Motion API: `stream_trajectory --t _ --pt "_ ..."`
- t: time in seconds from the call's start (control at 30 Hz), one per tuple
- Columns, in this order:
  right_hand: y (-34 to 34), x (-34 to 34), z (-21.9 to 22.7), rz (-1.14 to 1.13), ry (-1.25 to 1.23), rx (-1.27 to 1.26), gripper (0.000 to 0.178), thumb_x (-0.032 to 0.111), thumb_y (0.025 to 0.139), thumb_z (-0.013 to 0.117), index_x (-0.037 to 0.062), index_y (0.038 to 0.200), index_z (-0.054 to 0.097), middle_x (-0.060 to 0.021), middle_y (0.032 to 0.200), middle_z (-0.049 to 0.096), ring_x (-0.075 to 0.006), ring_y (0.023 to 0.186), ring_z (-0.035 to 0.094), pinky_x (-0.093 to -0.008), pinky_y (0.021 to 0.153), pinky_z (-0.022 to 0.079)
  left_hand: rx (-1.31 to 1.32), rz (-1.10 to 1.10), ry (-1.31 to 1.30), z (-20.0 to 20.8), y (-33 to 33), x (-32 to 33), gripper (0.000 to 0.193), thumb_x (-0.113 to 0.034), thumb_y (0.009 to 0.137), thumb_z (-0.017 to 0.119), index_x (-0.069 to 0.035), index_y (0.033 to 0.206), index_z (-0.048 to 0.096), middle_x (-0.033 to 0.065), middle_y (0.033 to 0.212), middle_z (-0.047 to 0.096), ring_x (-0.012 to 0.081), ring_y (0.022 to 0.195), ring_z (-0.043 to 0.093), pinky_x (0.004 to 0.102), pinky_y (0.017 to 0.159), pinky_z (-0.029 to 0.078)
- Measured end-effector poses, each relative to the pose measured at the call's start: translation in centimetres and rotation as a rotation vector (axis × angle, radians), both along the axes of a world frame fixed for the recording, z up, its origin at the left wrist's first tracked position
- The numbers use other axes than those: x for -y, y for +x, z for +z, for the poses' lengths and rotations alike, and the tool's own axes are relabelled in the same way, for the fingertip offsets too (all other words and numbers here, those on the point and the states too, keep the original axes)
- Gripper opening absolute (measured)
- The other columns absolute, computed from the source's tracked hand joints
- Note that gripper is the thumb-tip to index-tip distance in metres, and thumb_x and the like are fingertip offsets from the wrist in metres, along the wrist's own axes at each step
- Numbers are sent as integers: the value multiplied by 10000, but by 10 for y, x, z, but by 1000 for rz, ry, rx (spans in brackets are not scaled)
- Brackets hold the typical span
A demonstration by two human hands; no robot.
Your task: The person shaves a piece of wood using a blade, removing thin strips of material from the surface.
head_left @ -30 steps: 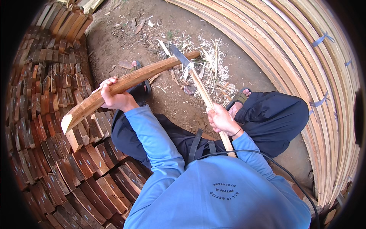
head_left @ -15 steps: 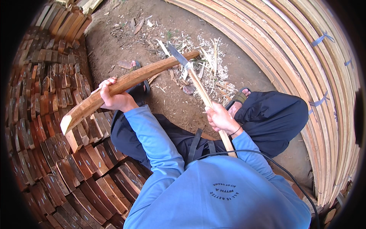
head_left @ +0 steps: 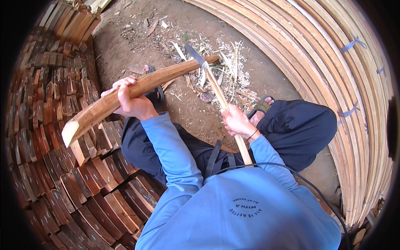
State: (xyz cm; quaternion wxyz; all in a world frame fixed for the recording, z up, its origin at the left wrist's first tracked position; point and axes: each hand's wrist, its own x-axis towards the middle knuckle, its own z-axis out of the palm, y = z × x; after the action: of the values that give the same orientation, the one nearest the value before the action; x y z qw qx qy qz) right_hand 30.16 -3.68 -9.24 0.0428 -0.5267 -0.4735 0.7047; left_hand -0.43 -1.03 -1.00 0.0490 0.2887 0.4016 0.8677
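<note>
The right hand (head_left: 236, 121) is closed round the wooden handle of an adze (head_left: 216, 89); the left hand (head_left: 132, 100) clasps a curved timber piece (head_left: 137, 89) held slanting over the knees. Since a second ago the blade (head_left: 195, 55) has lifted slightly off the piece's far end, above the shavings (head_left: 227, 71) on the dirt floor (head_left: 125, 37).
</note>
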Motion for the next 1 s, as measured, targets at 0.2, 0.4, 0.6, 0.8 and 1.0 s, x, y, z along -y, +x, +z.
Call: stream_trajectory --t 0.2,0.4,0.6,0.8,1.0 --pt "24 20 18 15 -76 -66 240 237 1084 451 16 991 477 -25 573 499 -145 398 523 -340 363 429 6 36 23 5 -9 -1 166 3 762 577 -51 888 484 119 752 586 228 641 606 414 679 555" --pt "6 11 4 -9 29 -41 257 258 1077 461 36 948 469 -32 574 509 -169 390 523 -343 365 428 30 71 -64 8 -1 -9 106 3 765 559 -21 853 503 129 753 573 230 664 593 407 708 550" --pt "9 -2 2 -40 -34 -83 249 234 1075 452 32 930 470 -21 576 496 -143 390 509 -317 362 424 -3 74 -35 26 38 -12 61 -8 786 570 -13 822 521 116 754 577 225 683 588 404 730 551" --pt "18 18 21 -24 -77 -85 179 204 1085 444 46 1004 471 -8 595 489 -125 391 474 -296 356 418 14 26 -3 15 7 -7 212 15 766 600 -76 903 465 128 736 595 241 641 619 438 645 583" --pt "4 9 15 -121 -98 -140 180 192 1082 460 44 978 465 1 590 477 -104 389 451 -292 334 389 -37 4 -74 23 18 -13 142 29 779 561 -53 872 492 129 767 591 239 664 604 443 703 565"
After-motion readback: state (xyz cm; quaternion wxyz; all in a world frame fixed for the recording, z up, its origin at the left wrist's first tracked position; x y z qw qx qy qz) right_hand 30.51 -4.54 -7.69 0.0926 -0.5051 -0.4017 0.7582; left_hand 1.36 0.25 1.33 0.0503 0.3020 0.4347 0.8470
